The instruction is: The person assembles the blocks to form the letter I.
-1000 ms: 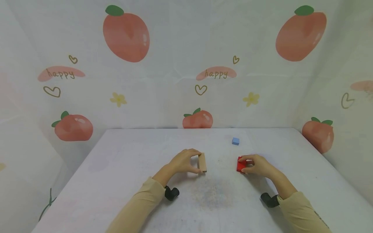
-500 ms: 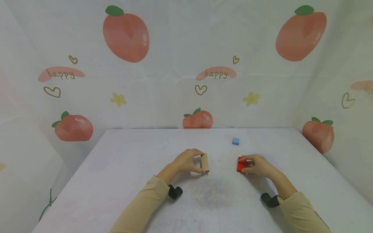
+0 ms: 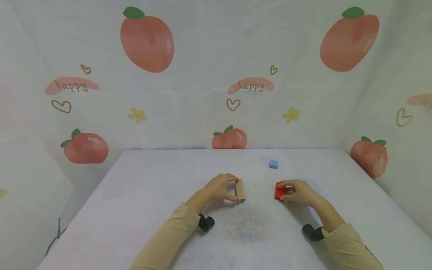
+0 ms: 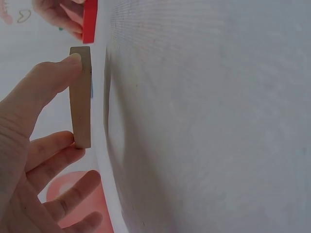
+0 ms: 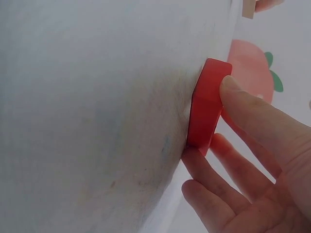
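My left hand (image 3: 220,187) pinches a flat, oblong block of plain wood (image 3: 240,189) by its two ends. The left wrist view shows the thumb on the near end of this wooden block (image 4: 81,104) and fingertips at the far end, with a strip of background between block and tabletop. To the right, my right hand (image 3: 299,192) grips a red block (image 3: 279,192) with thumb and fingers at opposite ends. In the right wrist view the red block (image 5: 208,104) has angled faces and sits right at the table surface. A gap separates the two blocks.
A small blue block (image 3: 273,164) lies farther back on the white table (image 3: 152,210), behind the red block. A cloth backdrop (image 3: 195,48) printed with fruit and hearts hangs behind the table's back edge. Dark wrist-worn devices (image 3: 206,223) sit at both sleeves.
My left hand has carried the wooden block a little to the right, narrowing the gap to the red block. My right hand and the red block have stayed in place.
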### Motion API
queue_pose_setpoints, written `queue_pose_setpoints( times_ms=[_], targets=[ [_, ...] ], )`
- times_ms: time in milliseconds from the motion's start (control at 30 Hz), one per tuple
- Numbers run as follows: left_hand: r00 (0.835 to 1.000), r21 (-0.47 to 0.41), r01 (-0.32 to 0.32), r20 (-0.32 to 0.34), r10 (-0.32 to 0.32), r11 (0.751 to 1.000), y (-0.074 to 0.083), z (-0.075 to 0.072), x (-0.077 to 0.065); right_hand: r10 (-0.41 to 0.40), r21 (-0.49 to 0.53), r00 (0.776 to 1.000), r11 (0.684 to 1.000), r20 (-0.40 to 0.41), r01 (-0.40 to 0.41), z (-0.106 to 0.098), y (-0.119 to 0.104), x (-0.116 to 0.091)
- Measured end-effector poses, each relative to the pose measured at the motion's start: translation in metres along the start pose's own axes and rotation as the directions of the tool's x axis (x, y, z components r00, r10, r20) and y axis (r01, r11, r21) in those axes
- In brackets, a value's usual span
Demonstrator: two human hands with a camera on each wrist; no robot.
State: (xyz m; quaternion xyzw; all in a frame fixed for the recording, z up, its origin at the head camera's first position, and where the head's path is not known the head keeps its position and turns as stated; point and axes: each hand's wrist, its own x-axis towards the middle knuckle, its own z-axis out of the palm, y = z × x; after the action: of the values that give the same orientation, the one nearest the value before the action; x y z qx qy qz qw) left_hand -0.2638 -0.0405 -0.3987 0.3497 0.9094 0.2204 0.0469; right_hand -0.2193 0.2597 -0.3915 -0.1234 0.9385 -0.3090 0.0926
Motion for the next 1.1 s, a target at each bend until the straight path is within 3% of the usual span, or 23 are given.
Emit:
queue_pose_setpoints(
  times_ms=[567, 1100],
  targets=[
    [0.997, 0.041, 0.043, 0.061, -0.046, 0.998, 0.0061, 0.0046, 0.0064, -0.008, 0.004, 1.000, 1.000, -0.001, 0.008, -0.0005, 0.0007, 0.0005],
    [0.995, 0.072, 0.065, 0.068, -0.070, 0.995, 0.0075, 0.0075, 0.0098, -0.002, -0.003, 1.000, 1.000, -0.001, 0.002, -0.0013, -0.0024, -0.0010]
  ],
)
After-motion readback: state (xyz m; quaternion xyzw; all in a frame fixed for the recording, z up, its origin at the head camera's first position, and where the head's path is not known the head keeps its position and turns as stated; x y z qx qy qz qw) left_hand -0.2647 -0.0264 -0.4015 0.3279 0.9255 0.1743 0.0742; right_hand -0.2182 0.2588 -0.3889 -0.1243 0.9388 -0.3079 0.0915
